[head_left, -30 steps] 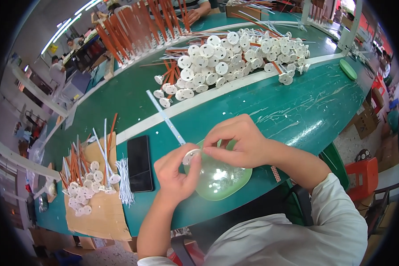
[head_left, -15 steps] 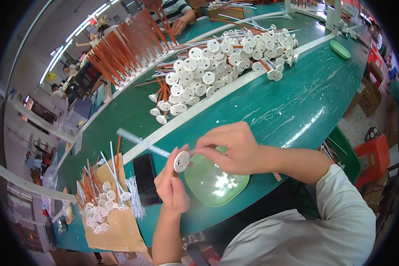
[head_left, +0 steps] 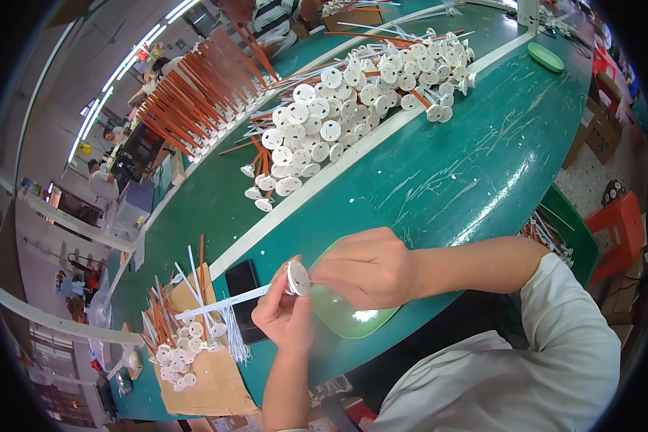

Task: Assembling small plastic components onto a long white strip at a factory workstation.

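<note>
My left hand (head_left: 286, 318) is closed on a white round disc (head_left: 298, 279) with small holes in its face. A long pale flat strip (head_left: 227, 300) runs out from behind the disc to the left. Close by on the right, my right hand (head_left: 373, 270) is pinched at the disc's face. Whatever its fingertips hold is hidden or too small to make out. Beneath both hands lies a light green shallow dish (head_left: 349, 324), partly covered by the right hand.
Beyond a white rail lies a heap of white discs (head_left: 331, 129) on strips. Upright reddish-brown strips (head_left: 187, 93) stand behind it. At left, cardboard (head_left: 209, 381) bears more discs, beside white wires (head_left: 234, 335) and a black phone (head_left: 242, 279). A person (head_left: 277, 21) sits across the table.
The pale strip has swung from slanting up and left to sloping slightly down and left. My right hand is lower, still pinched by the disc. The whole view has shifted a little.
</note>
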Tool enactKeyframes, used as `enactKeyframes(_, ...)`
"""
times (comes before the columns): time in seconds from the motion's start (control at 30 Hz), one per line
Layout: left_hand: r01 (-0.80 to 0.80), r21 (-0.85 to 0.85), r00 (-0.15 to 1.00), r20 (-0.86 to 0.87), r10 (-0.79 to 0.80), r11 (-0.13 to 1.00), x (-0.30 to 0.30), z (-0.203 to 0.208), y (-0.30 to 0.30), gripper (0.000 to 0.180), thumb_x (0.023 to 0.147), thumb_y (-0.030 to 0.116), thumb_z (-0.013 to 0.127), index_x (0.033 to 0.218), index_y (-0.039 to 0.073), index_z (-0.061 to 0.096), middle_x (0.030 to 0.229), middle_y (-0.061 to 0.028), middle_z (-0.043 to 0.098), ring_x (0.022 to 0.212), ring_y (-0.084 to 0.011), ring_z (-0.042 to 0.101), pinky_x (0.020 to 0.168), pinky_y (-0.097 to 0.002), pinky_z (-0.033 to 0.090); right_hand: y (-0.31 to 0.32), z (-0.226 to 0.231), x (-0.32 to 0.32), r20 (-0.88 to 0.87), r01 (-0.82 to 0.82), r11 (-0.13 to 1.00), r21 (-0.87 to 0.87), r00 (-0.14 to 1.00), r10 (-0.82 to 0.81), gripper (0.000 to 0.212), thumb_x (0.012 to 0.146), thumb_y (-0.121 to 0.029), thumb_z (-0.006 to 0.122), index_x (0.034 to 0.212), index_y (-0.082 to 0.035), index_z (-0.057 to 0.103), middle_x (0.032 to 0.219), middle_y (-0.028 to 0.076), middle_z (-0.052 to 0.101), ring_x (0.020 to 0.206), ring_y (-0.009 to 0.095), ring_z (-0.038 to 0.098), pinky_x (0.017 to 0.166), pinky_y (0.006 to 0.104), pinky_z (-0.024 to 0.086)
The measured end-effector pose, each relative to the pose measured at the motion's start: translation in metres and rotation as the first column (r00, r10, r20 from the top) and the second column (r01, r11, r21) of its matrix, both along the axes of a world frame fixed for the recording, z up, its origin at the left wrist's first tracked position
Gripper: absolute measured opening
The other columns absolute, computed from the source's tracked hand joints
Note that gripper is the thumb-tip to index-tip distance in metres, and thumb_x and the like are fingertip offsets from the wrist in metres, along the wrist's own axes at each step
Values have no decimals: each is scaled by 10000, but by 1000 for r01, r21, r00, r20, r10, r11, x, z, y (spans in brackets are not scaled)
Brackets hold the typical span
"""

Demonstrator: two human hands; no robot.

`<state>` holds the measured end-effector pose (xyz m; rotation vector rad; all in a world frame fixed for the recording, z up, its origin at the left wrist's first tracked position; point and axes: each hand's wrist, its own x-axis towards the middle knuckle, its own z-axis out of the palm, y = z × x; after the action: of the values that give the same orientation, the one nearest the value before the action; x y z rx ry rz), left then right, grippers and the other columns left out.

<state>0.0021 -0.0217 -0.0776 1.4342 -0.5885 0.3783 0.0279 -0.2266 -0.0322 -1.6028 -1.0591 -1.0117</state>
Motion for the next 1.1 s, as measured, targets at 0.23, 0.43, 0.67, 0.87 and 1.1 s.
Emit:
enactKeyframes(0.23, -107, -41, 991, -90, 103, 993, -4, 1, -7, 452, 778, -123, 685, 1221, -37, 657, 1247, -261, 642, 1175, -323, 633, 1023, -430, 482, 1, -8, 1, -31, -59, 998, -18, 998, 58, 237, 696, 49, 734, 926, 20, 683, 854, 127, 699, 663, 272, 688, 563, 329, 552)
enactKeyframes(0.43, -61, 6, 998, 17, 61, 998, 2, -3, -9, 410, 858, -41, 721, 1255, -60, 620, 1244, -268, 638, 1114, -258, 661, 985, -365, 515, -3, -6, 0, -50, -39, 995, -91, 998, 34, 249, 693, 51, 723, 936, 20, 679, 863, 118, 698, 672, 273, 689, 587, 335, 557)
enactKeyframes(0.67, -191, 225, 980, 93, 174, 955, 1, 14, 4, 346, 903, -16, 666, 1238, -90, 620, 1165, -213, 681, 1047, -254, 673, 946, -366, 518, 16, -8, -2, -91, -82, 996, -18, 993, 80, 234, 738, 7, 747, 964, 18, 690, 881, 123, 705, 726, 268, 700, 627, 327, 570)
enactKeyframes(0.87, -156, 627, 909, -210, 359, 763, 37, 74, 94, 299, 988, 96, 601, 1238, -67, 622, 1012, -117, 701, 903, -172, 696, 817, -271, 556, -2, 2, 9, -392, -11, 1000, 10, 920, 14, 209, 761, -48, 779, 953, -5, 709, 896, 129, 715, 834, 255, 706, 693, 329, 573)
enactKeyframes(1.1, 369, 928, 705, -320, 633, 58, 2, 127, 249, 316, 871, 277, 680, 1125, 96, 732, 898, -143, 737, 730, -226, 715, 735, -344, 556, 1, -4, 22, -231, -77, 987, -140, 972, 43, 106, 762, -28, 755, 842, -23, 686, 848, 106, 716, 727, 270, 676, 632, 356, 538)
